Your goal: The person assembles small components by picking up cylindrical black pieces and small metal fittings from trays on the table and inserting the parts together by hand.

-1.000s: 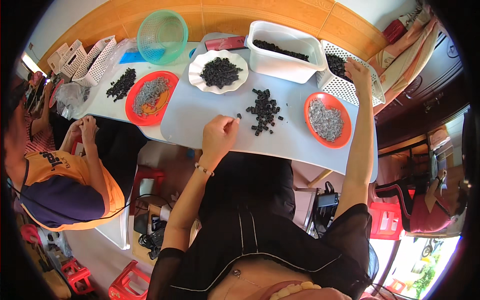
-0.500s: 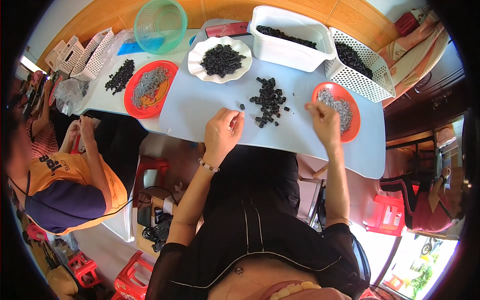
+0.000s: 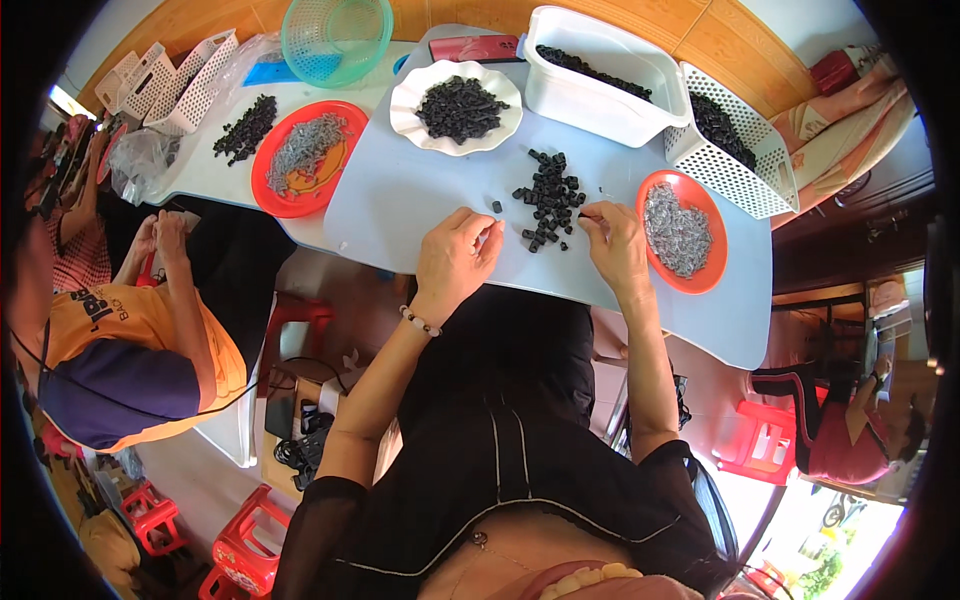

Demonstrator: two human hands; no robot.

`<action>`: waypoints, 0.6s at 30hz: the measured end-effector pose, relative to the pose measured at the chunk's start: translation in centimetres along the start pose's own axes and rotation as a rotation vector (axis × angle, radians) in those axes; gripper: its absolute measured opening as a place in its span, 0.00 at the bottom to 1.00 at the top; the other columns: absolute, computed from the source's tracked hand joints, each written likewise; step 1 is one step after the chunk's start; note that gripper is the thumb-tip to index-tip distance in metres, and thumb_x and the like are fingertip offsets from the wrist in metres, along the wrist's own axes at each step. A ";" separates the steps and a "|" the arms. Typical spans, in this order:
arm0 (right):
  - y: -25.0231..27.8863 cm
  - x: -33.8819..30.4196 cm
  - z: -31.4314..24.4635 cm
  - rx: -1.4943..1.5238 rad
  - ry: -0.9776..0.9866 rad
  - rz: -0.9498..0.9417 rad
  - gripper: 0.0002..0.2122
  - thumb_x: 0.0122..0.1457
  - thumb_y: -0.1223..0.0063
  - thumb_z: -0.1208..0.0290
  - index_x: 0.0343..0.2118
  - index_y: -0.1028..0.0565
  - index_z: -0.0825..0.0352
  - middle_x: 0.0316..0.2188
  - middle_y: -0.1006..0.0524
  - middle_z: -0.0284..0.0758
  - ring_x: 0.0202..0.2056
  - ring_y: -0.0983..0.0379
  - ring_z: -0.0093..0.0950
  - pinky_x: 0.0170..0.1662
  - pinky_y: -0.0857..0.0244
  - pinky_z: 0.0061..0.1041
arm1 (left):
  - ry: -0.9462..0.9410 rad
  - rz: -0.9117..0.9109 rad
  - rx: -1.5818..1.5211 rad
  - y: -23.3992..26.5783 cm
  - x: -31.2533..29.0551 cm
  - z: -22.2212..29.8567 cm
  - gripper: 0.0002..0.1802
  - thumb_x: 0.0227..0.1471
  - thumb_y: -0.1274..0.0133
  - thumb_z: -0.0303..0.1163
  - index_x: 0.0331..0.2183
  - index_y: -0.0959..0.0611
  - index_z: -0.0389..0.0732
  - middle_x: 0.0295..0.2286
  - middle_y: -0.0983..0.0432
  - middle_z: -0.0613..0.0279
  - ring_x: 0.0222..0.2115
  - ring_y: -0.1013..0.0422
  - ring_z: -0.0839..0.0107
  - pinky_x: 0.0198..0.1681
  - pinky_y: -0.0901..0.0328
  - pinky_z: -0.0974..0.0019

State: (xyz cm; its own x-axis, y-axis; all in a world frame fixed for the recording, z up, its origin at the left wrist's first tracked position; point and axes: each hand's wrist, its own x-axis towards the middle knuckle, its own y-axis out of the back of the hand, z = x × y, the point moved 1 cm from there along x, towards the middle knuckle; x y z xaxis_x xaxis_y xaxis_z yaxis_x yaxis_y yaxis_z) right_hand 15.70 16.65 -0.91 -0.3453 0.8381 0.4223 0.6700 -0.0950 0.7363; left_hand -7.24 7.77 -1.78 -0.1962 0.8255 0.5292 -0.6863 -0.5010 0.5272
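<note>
A loose pile of small black plastic pieces (image 3: 550,200) lies on the pale blue table in front of me. My left hand (image 3: 458,255) is at its left, thumb and fingers pinched together; whatever they hold is hidden. One single black piece (image 3: 496,207) lies just beyond those fingertips. My right hand (image 3: 618,245) is at the pile's right edge, its fingers closed in a pinch, with a dark bit at the tips too small to name. Beside it on the right stands an orange-red plate (image 3: 719,240) heaped with small clear-grey pieces (image 3: 680,235).
Behind the pile are a white scalloped plate (image 3: 408,128) of black pieces, a white tub (image 3: 600,105) and a white perforated basket (image 3: 740,182). Another red plate (image 3: 262,190) and a green basket (image 3: 335,45) stand left. A person in an orange-and-navy shirt (image 3: 140,375) sits at my left.
My right hand has moved left from the orange-red plate to the pile's right edge. My left hand has stayed beside the pile, still pinched. The whole view has shifted slightly.
</note>
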 end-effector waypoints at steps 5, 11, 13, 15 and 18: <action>0.2 -1.1 -1.6 0.465 -0.313 -0.087 0.08 0.57 0.41 0.73 0.39 0.20 0.66 0.28 0.20 0.34 0.28 0.30 0.21 0.34 0.37 0.21 | 0.058 -0.020 -0.178 0.2 0.1 0.4 0.06 0.50 0.39 0.30 0.28 0.18 0.39 0.22 0.25 0.62 0.19 0.30 0.70 0.23 0.36 0.67; 0.4 -3.1 -4.5 1.038 -0.436 -0.063 0.08 0.61 0.44 0.74 0.40 0.21 0.70 0.31 0.21 0.30 0.30 0.33 0.15 0.35 0.39 0.16 | 0.108 -0.043 -0.577 -2.1 -1.0 4.7 0.11 0.54 0.41 0.26 0.40 0.19 0.34 0.31 0.22 0.65 0.29 0.30 0.81 0.35 0.35 0.76; 0.4 -3.8 -4.5 1.103 -0.419 -0.075 0.09 0.61 0.45 0.75 0.42 0.23 0.71 0.34 0.21 0.31 0.32 0.32 0.15 0.35 0.38 0.16 | 0.272 -0.068 -0.932 -3.6 -1.6 5.7 0.13 0.53 0.39 0.31 0.40 0.19 0.37 0.35 0.23 0.62 0.28 0.28 0.78 0.30 0.34 0.74; 0.8 -4.1 -5.1 1.092 -0.423 -0.076 0.09 0.61 0.44 0.75 0.43 0.25 0.71 0.35 0.21 0.31 0.32 0.32 0.15 0.35 0.38 0.16 | 0.333 -0.098 -0.964 -3.9 -2.0 6.0 0.12 0.53 0.39 0.30 0.39 0.18 0.36 0.34 0.23 0.62 0.28 0.27 0.78 0.30 0.33 0.75; 1.8 -4.5 -5.5 1.013 -0.466 -0.099 0.10 0.61 0.45 0.74 0.44 0.28 0.71 0.33 0.21 0.31 0.32 0.30 0.15 0.36 0.36 0.17 | 0.344 -0.125 -0.954 -4.7 -2.2 5.5 0.09 0.53 0.39 0.27 0.37 0.18 0.34 0.33 0.23 0.62 0.30 0.26 0.78 0.32 0.32 0.75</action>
State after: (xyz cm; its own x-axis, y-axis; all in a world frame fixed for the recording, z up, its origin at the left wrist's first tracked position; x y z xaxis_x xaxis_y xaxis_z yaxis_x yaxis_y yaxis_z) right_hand 14.87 9.79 1.40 -0.2895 0.9571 -0.0102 0.9523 0.2869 -0.1045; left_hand 0.24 6.94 -1.78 -0.1721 0.9630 0.2075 -0.9580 -0.1145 -0.2630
